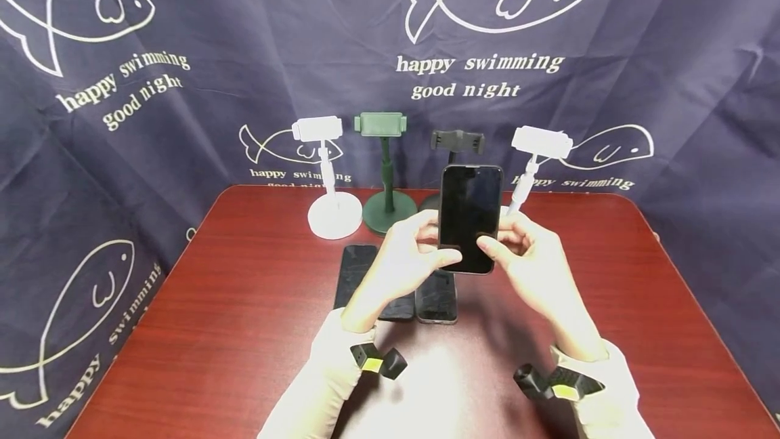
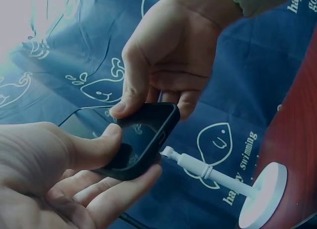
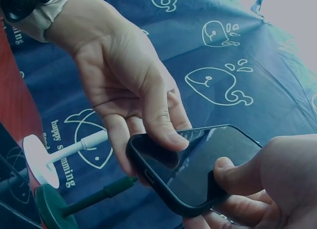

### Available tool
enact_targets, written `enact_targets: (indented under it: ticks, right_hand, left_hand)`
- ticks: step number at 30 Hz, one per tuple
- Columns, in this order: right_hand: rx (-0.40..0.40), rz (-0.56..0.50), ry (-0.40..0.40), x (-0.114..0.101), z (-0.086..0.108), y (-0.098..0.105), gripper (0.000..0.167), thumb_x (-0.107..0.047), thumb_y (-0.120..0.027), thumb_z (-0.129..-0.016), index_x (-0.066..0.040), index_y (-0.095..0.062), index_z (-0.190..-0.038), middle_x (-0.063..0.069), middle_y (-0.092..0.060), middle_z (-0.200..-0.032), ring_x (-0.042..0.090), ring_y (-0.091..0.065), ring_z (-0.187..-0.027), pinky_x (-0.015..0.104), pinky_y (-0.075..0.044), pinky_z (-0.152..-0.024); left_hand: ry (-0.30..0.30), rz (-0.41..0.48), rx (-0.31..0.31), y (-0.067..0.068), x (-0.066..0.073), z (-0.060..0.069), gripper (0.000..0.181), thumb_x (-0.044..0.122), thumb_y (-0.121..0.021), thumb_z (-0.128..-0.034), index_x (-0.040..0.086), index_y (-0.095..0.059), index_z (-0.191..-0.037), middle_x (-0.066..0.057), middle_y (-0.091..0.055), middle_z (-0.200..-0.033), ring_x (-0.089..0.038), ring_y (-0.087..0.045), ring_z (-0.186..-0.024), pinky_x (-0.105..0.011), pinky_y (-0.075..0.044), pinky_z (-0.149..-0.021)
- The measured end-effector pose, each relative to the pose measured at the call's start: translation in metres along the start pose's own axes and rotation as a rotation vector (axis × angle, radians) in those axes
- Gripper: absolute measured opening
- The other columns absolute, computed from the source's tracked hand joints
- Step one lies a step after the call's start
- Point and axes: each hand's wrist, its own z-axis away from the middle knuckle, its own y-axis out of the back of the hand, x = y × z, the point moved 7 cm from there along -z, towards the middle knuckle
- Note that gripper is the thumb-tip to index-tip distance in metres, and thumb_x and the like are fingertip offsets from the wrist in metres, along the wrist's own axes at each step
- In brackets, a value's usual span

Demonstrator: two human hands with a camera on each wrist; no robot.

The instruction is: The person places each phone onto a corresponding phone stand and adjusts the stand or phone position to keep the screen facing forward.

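A black smartphone (image 1: 469,212) is held upright above the table between both hands, its dark screen facing me. My left hand (image 1: 402,259) grips its left edge, thumb on the lower part of the screen and fingers behind. On the opposite edge, my right hand (image 1: 533,266) pinches it the same way. The left wrist view shows a dark case around the phone (image 2: 141,135) and a port opening in its end. Behind the phone stands a black phone stand (image 1: 458,141), its base partly hidden. A white stand (image 1: 542,142) is just right of it.
A green stand (image 1: 388,175) and another white stand (image 1: 335,212) line the back left of the red table (image 1: 244,290). Below my hands lie a dark phone (image 1: 356,266) and another phone (image 1: 437,300), with one more partly under my left forearm. A patterned curtain (image 1: 341,39) hangs behind.
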Motion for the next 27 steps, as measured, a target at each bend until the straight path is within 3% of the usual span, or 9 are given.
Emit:
enact_targets:
  ticks: [3,10,17,27]
  right_hand:
    - [-0.006,-0.016,0.026,0.000,0.001,-0.003,0.024,-0.009,-0.074,-0.094,-0.007,-0.068,-0.117,-0.014,-0.075,-0.091,0.001,-0.073,-0.082,0.016,-0.053,-0.071]
    - [-0.028,-0.048,0.069,0.001,0.002,-0.003,0.028,-0.011,-0.075,-0.094,-0.010,-0.067,-0.121,0.001,-0.076,-0.096,0.007,-0.073,-0.085,0.019,-0.057,-0.074]
    - [-0.042,-0.094,0.088,-0.007,0.003,-0.006,0.031,-0.013,-0.076,-0.094,-0.015,-0.067,-0.124,-0.005,-0.076,-0.099,0.009,-0.073,-0.092,0.018,-0.057,-0.083]
    - [-0.071,-0.164,0.109,-0.011,0.007,-0.014,0.035,-0.004,-0.079,-0.089,-0.008,-0.067,-0.122,-0.005,-0.074,-0.108,0.009,-0.073,-0.101,0.021,-0.057,-0.091]
  left_hand:
    - [0.003,-0.024,0.022,0.003,-0.002,0.000,0.043,0.008,-0.084,-0.0826,0.017,-0.069,-0.122,-0.006,-0.078,-0.110,-0.016,-0.076,-0.094,-0.030,-0.061,-0.076]
    - [-0.005,0.009,0.040,0.004,0.001,0.001,0.042,0.002,-0.083,-0.0813,0.013,-0.071,-0.120,-0.009,-0.078,-0.108,-0.020,-0.076,-0.090,-0.029,-0.059,-0.069]
    - [-0.013,0.050,0.064,0.009,0.011,0.006,0.041,0.000,-0.082,-0.0823,0.012,-0.071,-0.120,-0.010,-0.077,-0.110,-0.014,-0.077,-0.086,-0.029,-0.060,-0.073]
    - [-0.012,0.089,0.105,0.013,0.020,0.010,0.044,0.001,-0.082,-0.0823,0.011,-0.070,-0.123,-0.013,-0.077,-0.108,-0.017,-0.077,-0.082,-0.028,-0.059,-0.071]
